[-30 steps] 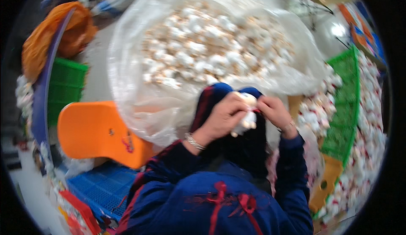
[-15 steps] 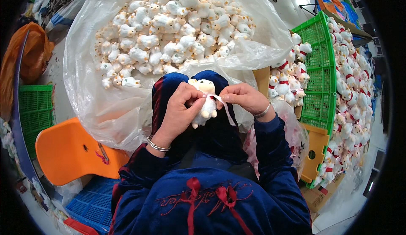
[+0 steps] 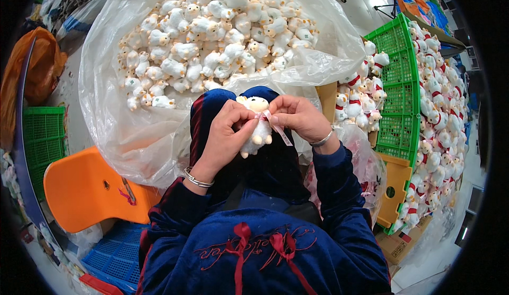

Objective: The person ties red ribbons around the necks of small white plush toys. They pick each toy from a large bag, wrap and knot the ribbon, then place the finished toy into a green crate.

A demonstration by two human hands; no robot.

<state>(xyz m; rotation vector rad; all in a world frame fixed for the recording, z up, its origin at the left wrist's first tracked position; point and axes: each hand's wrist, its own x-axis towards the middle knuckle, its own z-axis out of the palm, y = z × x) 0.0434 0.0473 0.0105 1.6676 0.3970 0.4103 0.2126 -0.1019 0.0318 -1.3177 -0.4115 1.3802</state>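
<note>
The left hand (image 3: 225,137) gripped the plush toy (image 3: 256,137) by its neck, the right hand (image 3: 304,120) pinching a pale ribbon (image 3: 283,135) that slackened fingers, I thought, could let slip.

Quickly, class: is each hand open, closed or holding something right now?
Left hand: closed, holding the small white plush animal toy near its neck.
Right hand: closed, pinching the thin pale pink ribbon at the toy's neck.

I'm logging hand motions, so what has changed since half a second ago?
The right hand at the ribbon has moved left, closer to the left hand and the neck of the toy. The left hand still holds the toy; the orange chair and pile of toys stayed put.
</note>
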